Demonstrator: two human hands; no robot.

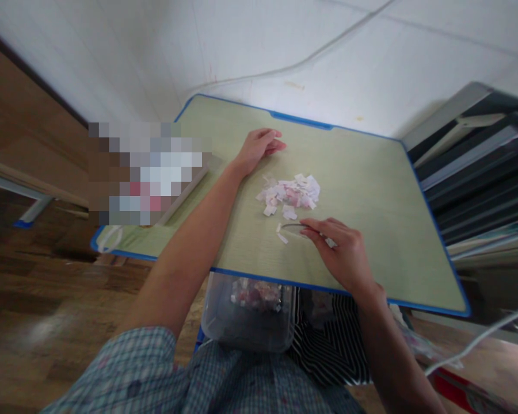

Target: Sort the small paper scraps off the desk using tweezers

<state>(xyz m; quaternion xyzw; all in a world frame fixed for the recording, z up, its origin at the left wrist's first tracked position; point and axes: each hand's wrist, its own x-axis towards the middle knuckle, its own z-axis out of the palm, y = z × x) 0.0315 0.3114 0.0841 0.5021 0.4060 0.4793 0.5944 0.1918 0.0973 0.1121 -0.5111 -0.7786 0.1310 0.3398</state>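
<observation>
My right hand [345, 247] is closed around slim, dark, curved tweezers [290, 225] low over the table. Their tip is at a small white slip [282, 234] near the front of the pile; whether it is pinched I cannot tell. Just beyond lies a loose heap of small white and pinkish paper pieces [293, 192]. My left hand [263, 148] rests on the tabletop behind and left of the heap, fingers loosely bent and a little apart, with nothing visible in them.
The pale green table [371, 184] has a blue rim and stands against a white wall. A pixelated box-like object [181, 201] sits at its left. Below the front edge is a clear plastic bin [248, 322] with small wrapped pieces. Dark folded panels [479, 155] lean at the right.
</observation>
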